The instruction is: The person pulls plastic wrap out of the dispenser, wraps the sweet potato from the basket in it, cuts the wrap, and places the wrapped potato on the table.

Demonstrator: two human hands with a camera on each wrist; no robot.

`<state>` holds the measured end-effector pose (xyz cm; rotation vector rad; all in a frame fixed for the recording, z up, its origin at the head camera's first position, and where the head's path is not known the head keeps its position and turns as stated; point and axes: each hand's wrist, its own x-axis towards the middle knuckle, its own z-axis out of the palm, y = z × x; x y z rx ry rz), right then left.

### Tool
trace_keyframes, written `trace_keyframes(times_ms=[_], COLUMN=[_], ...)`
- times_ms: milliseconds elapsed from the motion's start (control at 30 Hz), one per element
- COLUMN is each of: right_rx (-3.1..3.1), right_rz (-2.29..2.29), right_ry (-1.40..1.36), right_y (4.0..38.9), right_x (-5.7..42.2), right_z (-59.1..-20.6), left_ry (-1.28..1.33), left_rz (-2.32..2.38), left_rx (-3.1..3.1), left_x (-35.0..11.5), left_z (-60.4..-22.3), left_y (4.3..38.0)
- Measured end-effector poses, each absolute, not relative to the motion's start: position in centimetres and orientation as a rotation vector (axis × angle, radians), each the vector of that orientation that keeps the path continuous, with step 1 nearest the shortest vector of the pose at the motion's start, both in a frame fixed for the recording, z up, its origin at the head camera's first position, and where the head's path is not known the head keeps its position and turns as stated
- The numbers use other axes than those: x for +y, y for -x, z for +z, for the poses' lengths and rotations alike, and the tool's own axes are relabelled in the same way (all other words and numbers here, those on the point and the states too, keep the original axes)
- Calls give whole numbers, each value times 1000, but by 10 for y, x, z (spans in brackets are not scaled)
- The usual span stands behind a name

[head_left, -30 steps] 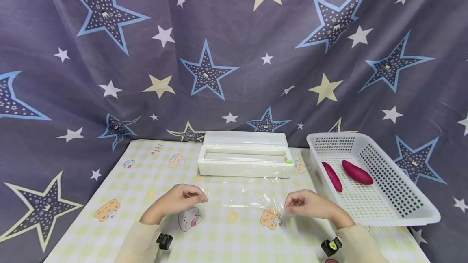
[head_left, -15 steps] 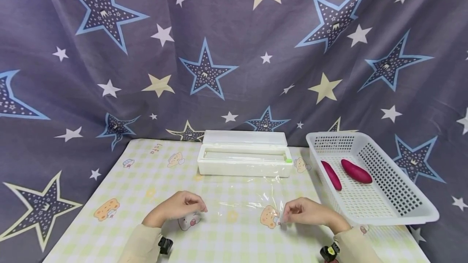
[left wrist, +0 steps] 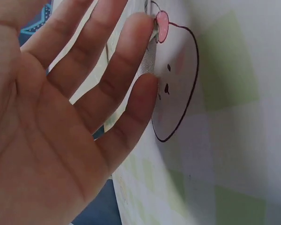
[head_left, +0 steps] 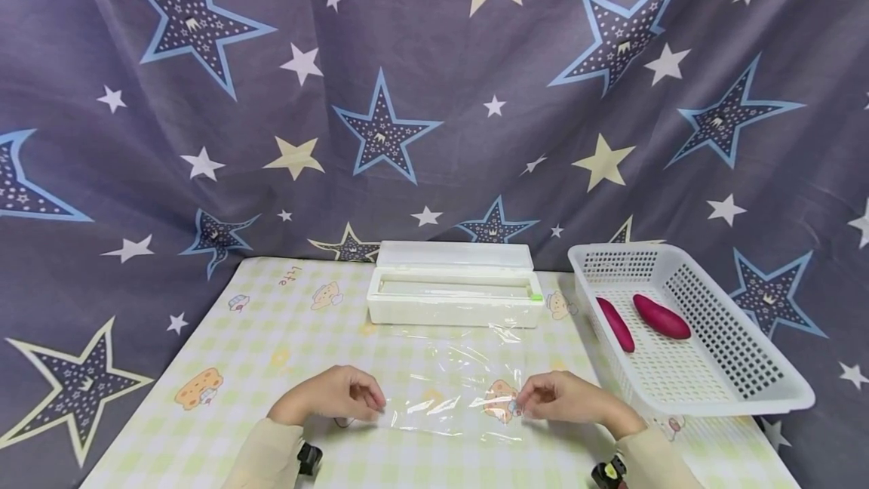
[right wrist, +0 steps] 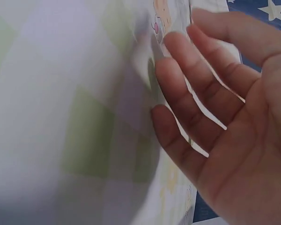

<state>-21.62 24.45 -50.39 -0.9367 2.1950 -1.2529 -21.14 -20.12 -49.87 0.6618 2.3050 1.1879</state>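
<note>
Before the white oblong box [head_left: 434, 314], your left hand [head_left: 338, 395] and right hand [head_left: 569, 398] pinch clear plastic film [head_left: 451, 398], likely dispensing; next, even tension.

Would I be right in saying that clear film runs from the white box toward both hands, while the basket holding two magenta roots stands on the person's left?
Not quite: the head view shows the basket, holding two magenta roots, on the person's right. Clear film does run from the white box toward the left hand and right hand.
</note>
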Motion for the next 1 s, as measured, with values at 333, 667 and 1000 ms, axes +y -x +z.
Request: trace_keyframes(times_ms=[333, 667, 1000], right_rx=[2337, 2579, 2668], right_rz=[-1191, -1227, -1163], right_ry=[788, 844, 720], right_y=[215, 221, 236], right_x=[247, 241, 235], right_z=[-504, -507, -508], left_ry=[-653, -738, -673], left_rz=[1200, 1255, 1266], left_rx=[2382, 2557, 2644], left_x=[-201, -191, -176], left_z=[-502, -502, -506], left_y=[216, 223, 241])
